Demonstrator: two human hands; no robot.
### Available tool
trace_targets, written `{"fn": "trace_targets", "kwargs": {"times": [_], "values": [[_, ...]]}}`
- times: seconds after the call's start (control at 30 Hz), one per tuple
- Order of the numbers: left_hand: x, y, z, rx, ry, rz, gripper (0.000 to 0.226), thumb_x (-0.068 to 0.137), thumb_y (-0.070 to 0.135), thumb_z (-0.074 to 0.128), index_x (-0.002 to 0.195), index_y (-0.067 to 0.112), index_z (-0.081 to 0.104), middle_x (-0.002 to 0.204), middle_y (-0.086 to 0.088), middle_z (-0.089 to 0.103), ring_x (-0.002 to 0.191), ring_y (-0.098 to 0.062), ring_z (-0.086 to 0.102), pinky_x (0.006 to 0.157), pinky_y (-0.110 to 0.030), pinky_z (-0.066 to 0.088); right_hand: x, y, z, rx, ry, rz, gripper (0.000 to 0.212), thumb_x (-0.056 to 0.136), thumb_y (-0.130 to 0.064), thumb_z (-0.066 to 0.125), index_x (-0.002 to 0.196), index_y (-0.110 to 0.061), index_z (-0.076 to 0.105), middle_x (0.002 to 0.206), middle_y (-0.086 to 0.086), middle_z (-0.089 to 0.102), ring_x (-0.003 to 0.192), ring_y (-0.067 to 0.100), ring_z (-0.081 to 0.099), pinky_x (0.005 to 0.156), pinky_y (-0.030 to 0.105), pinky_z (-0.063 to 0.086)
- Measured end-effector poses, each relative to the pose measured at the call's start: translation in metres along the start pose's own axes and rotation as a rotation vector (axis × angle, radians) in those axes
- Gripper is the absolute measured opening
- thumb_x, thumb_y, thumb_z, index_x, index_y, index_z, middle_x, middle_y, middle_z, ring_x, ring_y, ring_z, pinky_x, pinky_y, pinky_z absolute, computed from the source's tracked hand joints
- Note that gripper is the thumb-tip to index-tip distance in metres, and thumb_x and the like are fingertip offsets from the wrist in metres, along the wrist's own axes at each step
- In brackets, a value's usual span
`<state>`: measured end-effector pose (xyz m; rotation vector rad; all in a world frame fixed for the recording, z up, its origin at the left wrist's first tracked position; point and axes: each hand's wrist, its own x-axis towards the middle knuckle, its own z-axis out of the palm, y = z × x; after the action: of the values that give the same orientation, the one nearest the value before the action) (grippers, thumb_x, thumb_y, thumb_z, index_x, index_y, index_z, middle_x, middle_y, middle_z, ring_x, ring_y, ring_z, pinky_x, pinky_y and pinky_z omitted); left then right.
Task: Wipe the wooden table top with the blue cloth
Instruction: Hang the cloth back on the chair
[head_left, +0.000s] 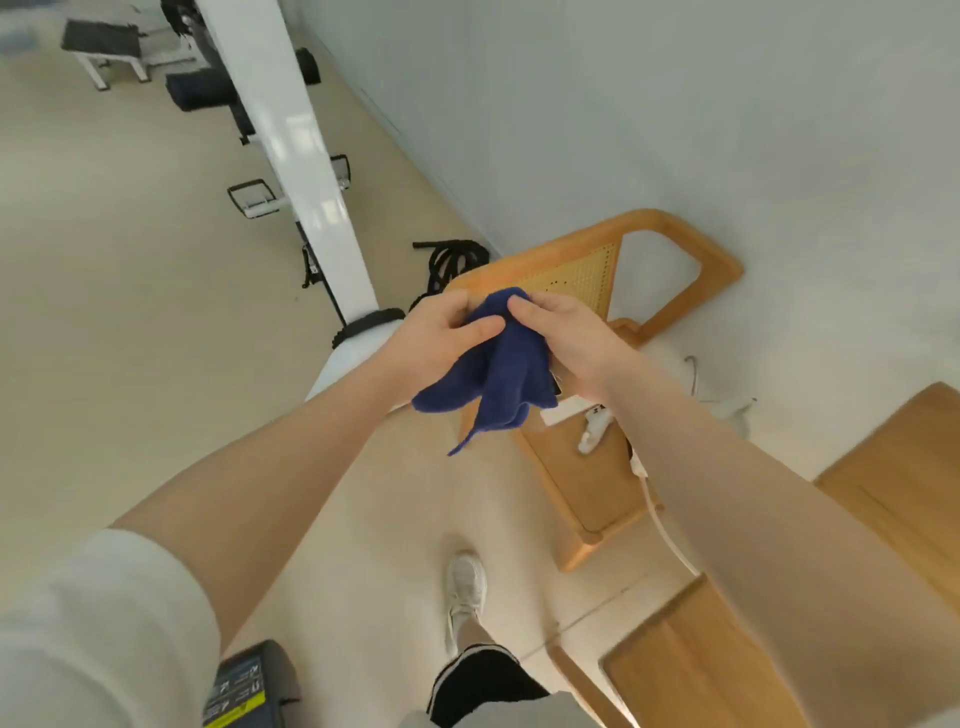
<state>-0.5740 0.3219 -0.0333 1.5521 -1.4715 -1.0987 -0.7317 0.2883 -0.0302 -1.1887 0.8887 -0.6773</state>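
One blue cloth (498, 364), left hand (436, 338), right hand (571, 343)

The blue cloth (501, 364) and forearms hide much of the wooden table top (582, 467).

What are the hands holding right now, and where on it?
Both hands, left and right, pinch the blue cloth at its bunched top; the rest hangs free below.

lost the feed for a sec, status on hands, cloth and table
Left hand and right hand both grip the cloth, held up in the air. Table at right, not yet touched. Chair with small items stands just ahead.
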Motion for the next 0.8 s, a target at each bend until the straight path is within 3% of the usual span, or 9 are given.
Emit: {"fn": "trace_targets", "kwargs": {"times": [0.1, 0.2, 0.3, 0.4, 0.47, 0.53, 0.67, 0.8], "values": [[0.075, 0.01, -0.023, -0.037, -0.07, -0.017, 0.018, 0.096, 0.024, 0.051, 0.09, 0.01, 0.061, 0.084, -0.006, 0.065, 0.074, -0.012, 0.06, 0.072, -0.031, 0.049, 0.063, -0.029, -0.019, 0.023, 0.109, 0.003, 0.019, 0.097, -0.019, 0.046, 0.094, -0.011, 0.063, 0.094, 0.013, 0.065, 0.089, 0.025, 0.061, 0.089, 0.042, 0.048], [0.135, 0.017, -0.035, -0.085, -0.122, -0.072, 0.025, 0.098, 0.023, 0.045, 0.098, 0.002, 0.058, 0.093, -0.015, 0.063, 0.086, -0.023, 0.059, 0.08, -0.037, 0.047, 0.113, -0.051, -0.031, -0.174, 0.214, 0.018, 0.018, 0.096, -0.024, 0.05, 0.087, -0.016, 0.063, 0.096, 0.015, 0.066, 0.095, 0.03, 0.062, 0.091, 0.046, 0.049], [0.187, 0.026, -0.043, -0.166, -0.24, -0.056, 0.024, 0.092, 0.034, 0.054, 0.09, 0.01, 0.054, 0.085, -0.004, 0.062, 0.08, -0.016, 0.058, 0.077, -0.032, 0.046, 0.151, -0.067, -0.044, -0.147, 0.308, 0.076, 0.025, 0.093, -0.034, 0.054, 0.093, -0.011, 0.065, 0.098, 0.016, 0.068, 0.096, 0.03, 0.064, 0.089, 0.046, 0.051], [0.242, 0.032, -0.055, 0.121, -0.466, 0.091, 0.029, 0.074, 0.044, 0.07, 0.091, 0.022, 0.062, 0.087, 0.003, 0.071, 0.081, -0.012, 0.067, 0.075, -0.028, 0.052, 0.18, -0.073, -0.068, 0.12, 0.324, 0.11, 0.031, 0.087, -0.036, 0.06, 0.091, -0.006, 0.065, 0.087, 0.014, 0.067, 0.082, 0.027, 0.065, 0.076, 0.039, 0.053], [0.282, 0.037, -0.058, 0.305, -0.584, 0.165, 0.02, 0.075, 0.037, 0.076, 0.088, 0.032, 0.062, 0.085, 0.006, 0.071, 0.078, -0.006, 0.067, 0.071, -0.023, 0.052, 0.2, -0.07, -0.083, 0.157, 0.311, 0.136, 0.033, 0.077, -0.034, 0.066, 0.091, -0.004, 0.065, 0.086, 0.014, 0.066, 0.079, 0.027, 0.063, 0.073, 0.039, 0.051], [0.324, 0.039, -0.057, 0.343, -0.658, 0.212, 0.014, 0.078, 0.033, 0.074, 0.084, 0.035, 0.062, 0.077, 0.01, 0.069, 0.067, 0.002, 0.064, 0.062, -0.016, 0.05, 0.226, -0.067, -0.095, 0.174, 0.348, 0.153, 0.033, 0.072, -0.029, 0.068, 0.093, -0.004, 0.064, 0.086, 0.014, 0.066, 0.078, 0.025, 0.063, 0.072, 0.037, 0.051], [0.405, 0.023, -0.065, 0.483, -0.805, 0.291, 0.01, 0.085, 0.023, 0.064, 0.091, 0.016, 0.061, 0.079, -0.002, 0.065, 0.07, -0.012, 0.06, 0.065, -0.025, 0.047, 0.273, -0.067, -0.113, 0.12, 0.475, 0.212, 0.007, 0.084, -0.009, 0.063, 0.088, -0.004, 0.065, 0.076, 0.009, 0.066, 0.07, 0.02, 0.064, 0.06, 0.029, 0.053], [0.473, -0.007, -0.075, 0.701, -0.894, 0.381, 0.011, 0.085, 0.005, 0.051, 0.094, 0.009, 0.056, 0.082, -0.004, 0.06, 0.073, -0.017, 0.055, 0.063, -0.026, 0.043, 0.304, -0.058, -0.127, 0.009, 0.588, 0.357, 0.015, 0.082, -0.011, 0.066, 0.094, -0.001, 0.067, 0.081, 0.013, 0.066, 0.077, 0.026, 0.062, 0.07, 0.035, 0.051]]}}
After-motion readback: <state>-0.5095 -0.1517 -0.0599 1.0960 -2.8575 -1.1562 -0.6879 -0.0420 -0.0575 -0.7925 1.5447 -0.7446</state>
